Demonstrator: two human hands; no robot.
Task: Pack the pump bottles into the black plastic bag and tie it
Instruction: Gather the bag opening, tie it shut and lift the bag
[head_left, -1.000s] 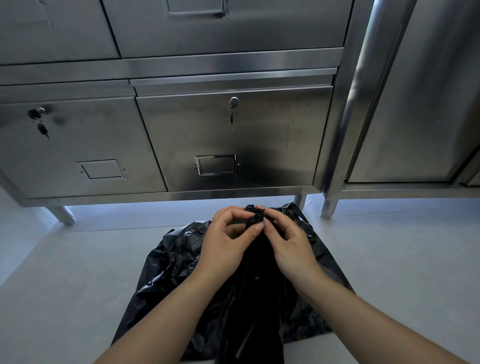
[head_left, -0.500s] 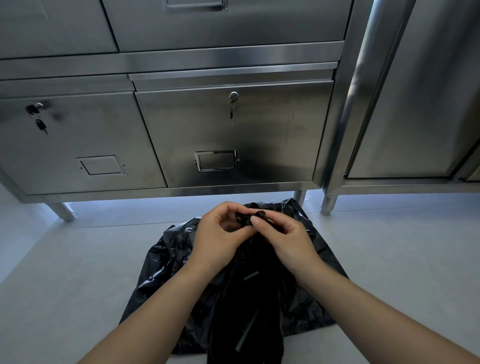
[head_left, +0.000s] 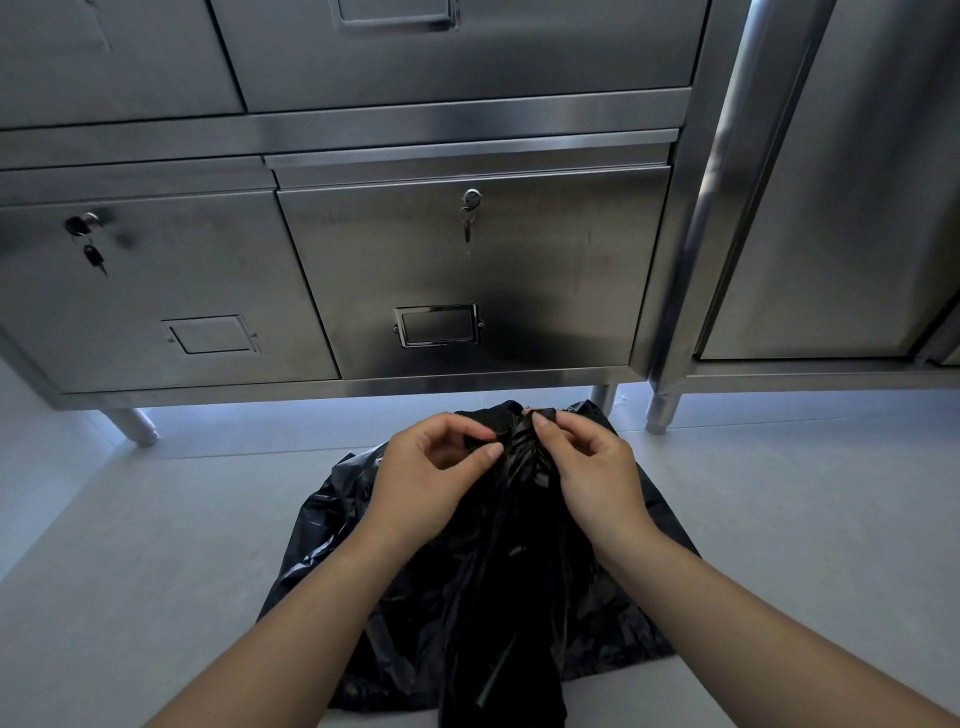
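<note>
Bag (head_left: 493, 597) on floor (head_left: 156, 545), just in front of cabinet (head_left: 519, 270) bottom edge. No bottles in view, probably all inside, since the black plastic hides its contents. Mouth gathered into a twisted neck. Left hand (head_left: 431, 483) pinches the neck with thumb and forefinger. Right hand (head_left: 592, 478) pinches a loose end at the neck's top. Packing looks done and tying is underway. Knot possibly half formed, too dark to tell. Left to do: cinch the knot and let go.
</note>
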